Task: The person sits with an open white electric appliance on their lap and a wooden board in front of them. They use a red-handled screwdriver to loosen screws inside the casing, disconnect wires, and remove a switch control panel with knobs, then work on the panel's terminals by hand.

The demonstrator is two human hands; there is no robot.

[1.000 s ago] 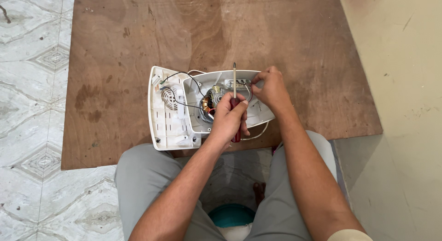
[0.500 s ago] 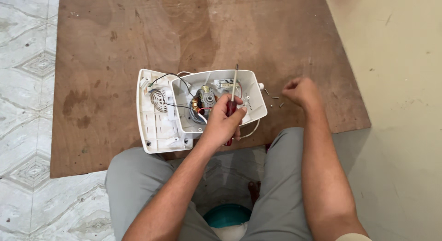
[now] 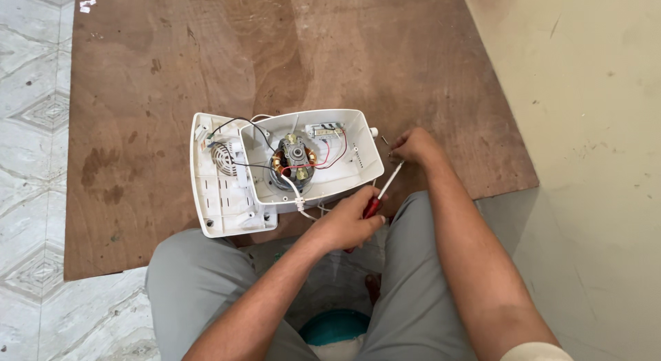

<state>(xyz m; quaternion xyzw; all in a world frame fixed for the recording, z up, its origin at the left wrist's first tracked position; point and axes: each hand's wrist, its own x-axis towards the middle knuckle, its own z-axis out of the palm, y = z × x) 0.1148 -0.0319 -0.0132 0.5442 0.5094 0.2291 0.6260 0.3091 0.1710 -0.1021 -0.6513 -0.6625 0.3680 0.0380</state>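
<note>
The white plastic appliance housing lies open on the brown plywood board, near the person's knees. Its cover panel is already off and rests touching its left side, so the copper-wound motor and red and black wires show. The left hand has its fingers clamped on a red-handled screwdriver. The right hand, just right of the housing, pinches something small on the board, likely a removed screw. The motor is still seated inside.

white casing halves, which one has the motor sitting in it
The deeper right-hand shell, next to the screwdriver, holds the copper-wound motor. The flatter left half shows only a round grille and wires.
</note>
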